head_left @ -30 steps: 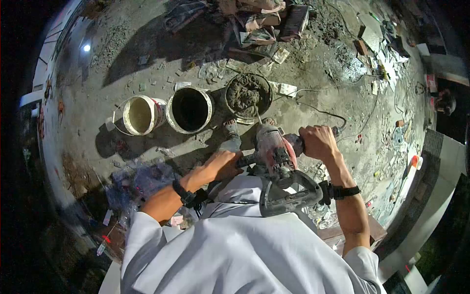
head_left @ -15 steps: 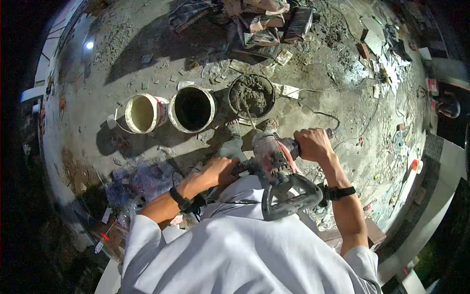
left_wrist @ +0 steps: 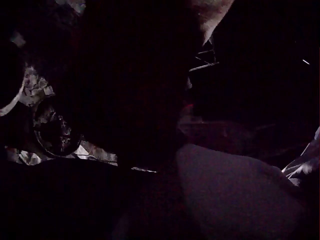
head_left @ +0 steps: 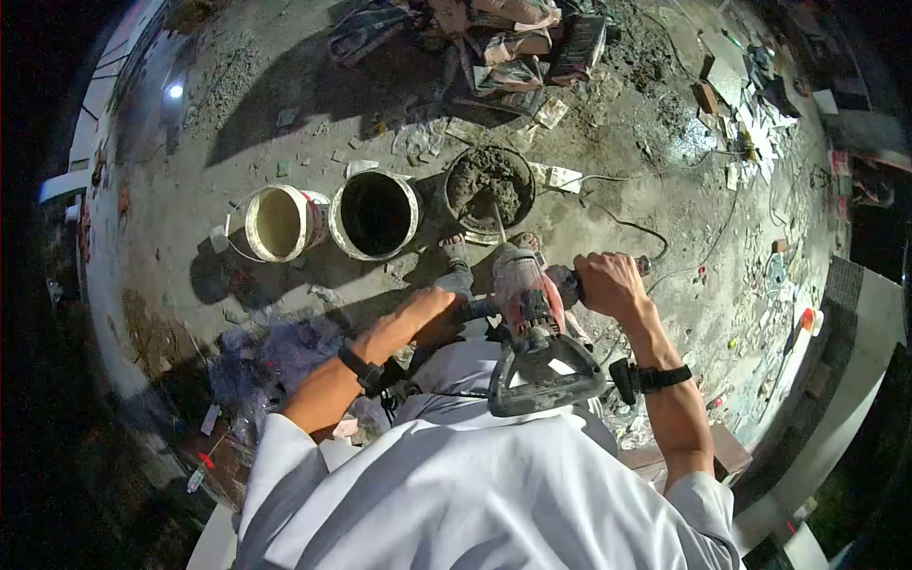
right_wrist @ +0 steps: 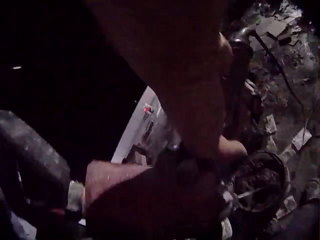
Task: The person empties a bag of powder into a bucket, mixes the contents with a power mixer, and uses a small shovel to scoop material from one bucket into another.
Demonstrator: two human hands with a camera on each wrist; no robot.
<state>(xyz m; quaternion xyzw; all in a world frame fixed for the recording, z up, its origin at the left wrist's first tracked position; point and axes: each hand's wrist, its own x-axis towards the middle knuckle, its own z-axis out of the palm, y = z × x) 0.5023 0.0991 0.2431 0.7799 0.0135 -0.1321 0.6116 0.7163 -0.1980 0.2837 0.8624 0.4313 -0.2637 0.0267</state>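
Note:
A red and grey hand-held power mixer (head_left: pixel 521 285) is held in front of the body, its black loop-shaped rear frame (head_left: pixel 543 400) against the white shirt. My left hand (head_left: pixel 439 306) grips its left side handle, fingers mostly in shadow. My right hand (head_left: pixel 611 282) is wrapped round the right side handle, with the cable leaving its outer end. The thin shaft (head_left: pixel 499 224) runs down into thick grey mortar (head_left: pixel 486 180) in a round bucket (head_left: pixel 533 198); the paddle is hidden in the mix. In the right wrist view, the mixer's red housing (right_wrist: pixel 117 187) shows close up.
A dark-filled bucket (head_left: pixel 332 217) and a pale bucket (head_left: pixel 251 233) with a wire handle stand left of the mortar. Bare feet (head_left: pixel 454 249) are near the mortar bucket. Torn bags (head_left: pixel 518 47) lie beyond, a cable (head_left: pixel 617 219) and rubble to the right, plastic sheeting (head_left: pixel 275 356) at left.
The mixer's rear frame has swung left, while its shaft tip shifted toward the left of the mortar and then back right. Both hands keep their grip and move slightly with it.

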